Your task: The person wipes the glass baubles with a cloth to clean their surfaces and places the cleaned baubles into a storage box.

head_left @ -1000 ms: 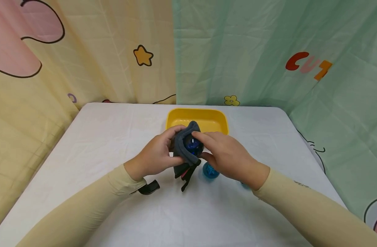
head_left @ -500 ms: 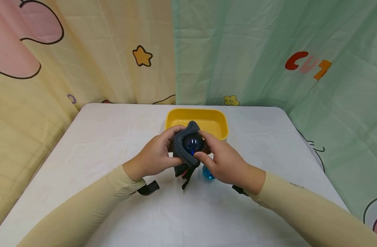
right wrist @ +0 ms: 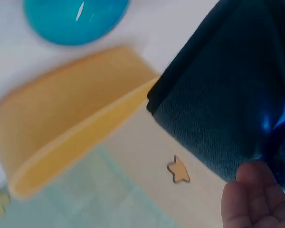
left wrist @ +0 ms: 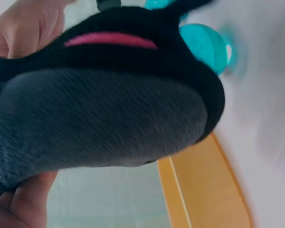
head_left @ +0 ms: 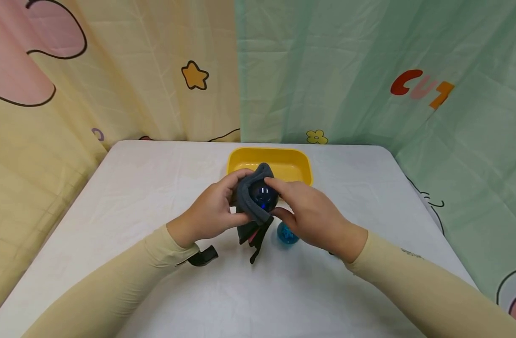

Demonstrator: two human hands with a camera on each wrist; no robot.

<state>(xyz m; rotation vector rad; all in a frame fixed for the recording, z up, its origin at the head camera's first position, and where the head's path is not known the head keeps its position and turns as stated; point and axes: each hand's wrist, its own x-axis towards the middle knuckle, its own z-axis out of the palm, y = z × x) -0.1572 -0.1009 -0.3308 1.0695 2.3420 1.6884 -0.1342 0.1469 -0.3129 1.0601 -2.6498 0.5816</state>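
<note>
A dark grey fabric pouch (head_left: 246, 199) with black edging and a pink-red strip is held up above the table, its mouth facing right. My left hand (head_left: 216, 206) grips it from the left, with the thumb underneath. A glossy dark blue ball (head_left: 264, 196) sits partly inside the mouth. My right hand (head_left: 313, 213) holds this ball between thumb and fingers, at the pouch's rim. In the right wrist view, fingertips (right wrist: 254, 178) touch the fabric beside the ball. Below the right hand, a see-through blue ball (head_left: 287, 233) lies on the table.
Behind the hands stands a yellow tray (head_left: 300, 166). The left wrist view shows a second turquoise ball (left wrist: 157, 4) at its top edge. A white cloth covers the table (head_left: 165, 169), and printed curtains (head_left: 325, 70) hang at its back and sides.
My right hand shifted its fingers around the dark blue ball: the thumb went up onto its front, then back down to its lower edge. The left hand and pouch have hardly moved.
</note>
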